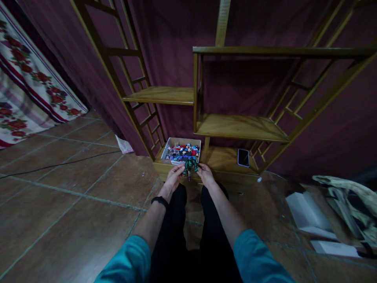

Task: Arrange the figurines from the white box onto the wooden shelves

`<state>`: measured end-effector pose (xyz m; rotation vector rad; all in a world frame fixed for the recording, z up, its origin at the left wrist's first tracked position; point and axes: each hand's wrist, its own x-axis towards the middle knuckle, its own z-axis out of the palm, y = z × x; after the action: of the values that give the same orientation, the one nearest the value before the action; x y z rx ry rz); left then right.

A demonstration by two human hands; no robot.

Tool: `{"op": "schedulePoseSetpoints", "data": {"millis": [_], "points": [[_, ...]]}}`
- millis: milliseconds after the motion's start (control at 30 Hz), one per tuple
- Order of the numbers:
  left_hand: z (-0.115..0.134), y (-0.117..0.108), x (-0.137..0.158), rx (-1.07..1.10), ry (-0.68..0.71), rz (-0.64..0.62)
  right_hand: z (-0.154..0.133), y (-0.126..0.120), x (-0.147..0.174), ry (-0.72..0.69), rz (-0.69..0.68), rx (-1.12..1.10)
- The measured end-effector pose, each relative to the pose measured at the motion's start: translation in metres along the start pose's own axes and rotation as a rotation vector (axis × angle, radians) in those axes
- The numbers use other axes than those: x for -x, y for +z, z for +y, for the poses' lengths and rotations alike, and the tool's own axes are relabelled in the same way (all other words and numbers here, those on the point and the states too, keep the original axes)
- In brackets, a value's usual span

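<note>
Between my two hands is a small dark green toy figure (191,166), held in front of the shelf. My left hand (176,173) pinches its left side, and my right hand (205,173) grips its right side. Just behind the figure, a white cardboard box (166,151) full of small colourful toy figures (184,151) stands on the lowest board. The green figure overlaps the box's front right corner in view. Its fine details are too small to make out.
A wooden shelf unit (243,126) with stepped boards rises ahead. A phone (243,157) lies on its lowest board at right. White boxes (309,214) and a cloth bundle (350,196) are on the floor at right. A black cable (59,166) crosses the tiles at left.
</note>
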<state>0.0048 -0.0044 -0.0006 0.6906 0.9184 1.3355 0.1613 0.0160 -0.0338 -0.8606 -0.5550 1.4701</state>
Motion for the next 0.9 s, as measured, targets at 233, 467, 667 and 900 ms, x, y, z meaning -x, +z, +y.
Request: {"op": "schedulePoseSetpoints", "data": {"millis": [233, 467, 667, 900], "points": [[-0.0016, 0.0009, 0.0005, -0.003, -0.003, -0.012, -0.0008, -0.0006, 0.0003, -0.043, -0.011, -0.029], [-0.0028, -0.0018, 0.0002, -0.039, -0.012, -0.018, -0.0038, 0.0005, 0.0007, -0.021, -0.007, -0.057], [-0.0018, 0.0009, 0.0013, -0.055, 0.004, -0.005, -0.0056, 0.0016, 0.0018, 0.022, 0.012, -0.052], [0.0003, 0.0034, 0.0022, -0.045, 0.006, 0.012, -0.006, 0.0021, 0.0035, 0.069, -0.007, 0.016]]}}
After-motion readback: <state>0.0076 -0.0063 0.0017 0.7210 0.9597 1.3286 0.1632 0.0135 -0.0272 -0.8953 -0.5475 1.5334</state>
